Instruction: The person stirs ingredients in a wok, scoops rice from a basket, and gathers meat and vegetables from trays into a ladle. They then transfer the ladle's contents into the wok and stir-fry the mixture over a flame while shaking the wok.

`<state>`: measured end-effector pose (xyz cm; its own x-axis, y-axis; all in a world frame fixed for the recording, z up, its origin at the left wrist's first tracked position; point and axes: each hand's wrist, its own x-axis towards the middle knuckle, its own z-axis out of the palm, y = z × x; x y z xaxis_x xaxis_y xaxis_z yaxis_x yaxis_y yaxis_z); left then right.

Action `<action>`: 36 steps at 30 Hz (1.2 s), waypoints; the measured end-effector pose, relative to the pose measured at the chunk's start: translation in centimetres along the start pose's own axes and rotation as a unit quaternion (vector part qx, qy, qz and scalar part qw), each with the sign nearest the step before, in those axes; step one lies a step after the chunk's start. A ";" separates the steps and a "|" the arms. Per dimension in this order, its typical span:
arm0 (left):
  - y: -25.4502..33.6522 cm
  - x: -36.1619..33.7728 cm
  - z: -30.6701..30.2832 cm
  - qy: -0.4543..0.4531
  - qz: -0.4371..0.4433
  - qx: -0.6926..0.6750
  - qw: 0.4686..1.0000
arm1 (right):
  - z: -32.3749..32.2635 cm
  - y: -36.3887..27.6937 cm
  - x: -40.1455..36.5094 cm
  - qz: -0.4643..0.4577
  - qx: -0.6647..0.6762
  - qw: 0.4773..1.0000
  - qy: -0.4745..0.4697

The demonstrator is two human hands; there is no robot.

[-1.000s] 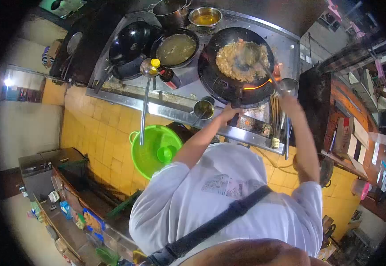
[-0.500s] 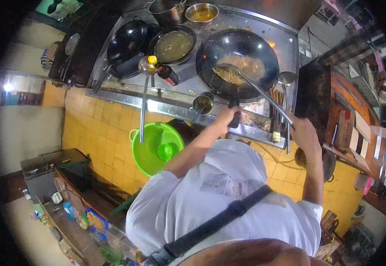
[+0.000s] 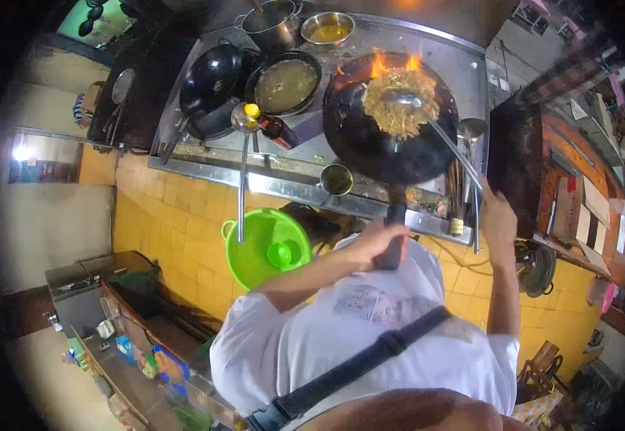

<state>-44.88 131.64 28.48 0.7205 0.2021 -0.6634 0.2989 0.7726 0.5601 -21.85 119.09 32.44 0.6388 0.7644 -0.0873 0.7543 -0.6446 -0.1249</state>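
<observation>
My left hand point(image 3: 375, 246) is wrapped round the black handle of a wok point(image 3: 359, 147), which is tilted toward me. Pale brown food point(image 3: 391, 108), perhaps noodles or shreds, lies in the wok's upper part; its exact kind is hard to make out. In my right hand point(image 3: 497, 215) is the long metal handle of a ladle point(image 3: 447, 136), its bowl resting in or just over the food. Flames point(image 3: 391, 66) show at the wok's far rim. A metal mug point(image 3: 336, 179) stands left of the wok handle.
Left of the wok are a pan of cloudy liquid point(image 3: 283, 85), a black wok point(image 3: 208, 86), a dark bottle point(image 3: 278, 132) and another ladle point(image 3: 243, 172). Behind stand a pot point(image 3: 269, 25) and a steel bowl point(image 3: 329, 32). A green basin point(image 3: 244, 266) sits below the counter edge.
My left hand has pulled the wok handle toward my body, and the wok has tipped. The food has shifted up and right inside it. Flames have flared at the far rim.
</observation>
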 end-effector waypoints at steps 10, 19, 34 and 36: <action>-2.8 18.0 -9.5 0.075 0.198 -0.011 0.977 | 10.6 -3.2 2.8 0.012 0.037 0.993 0.114; -2.5 17.9 -10.4 0.049 0.199 0.048 0.978 | 7.7 -3.4 2.7 0.074 0.011 0.997 0.004; -1.7 17.8 -10.7 0.022 0.184 -0.001 0.983 | 5.3 -4.2 2.7 -0.069 0.070 0.990 -0.097; -1.6 19.1 -11.1 0.012 0.164 -0.006 0.986 | 11.5 -5.1 4.1 -0.022 -0.038 0.995 -0.090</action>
<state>-38.56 140.94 9.39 0.7622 0.4565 -0.4590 0.0440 0.6708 0.7403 -24.84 125.70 21.35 0.5727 0.7772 -0.2607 0.7944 -0.6047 -0.0577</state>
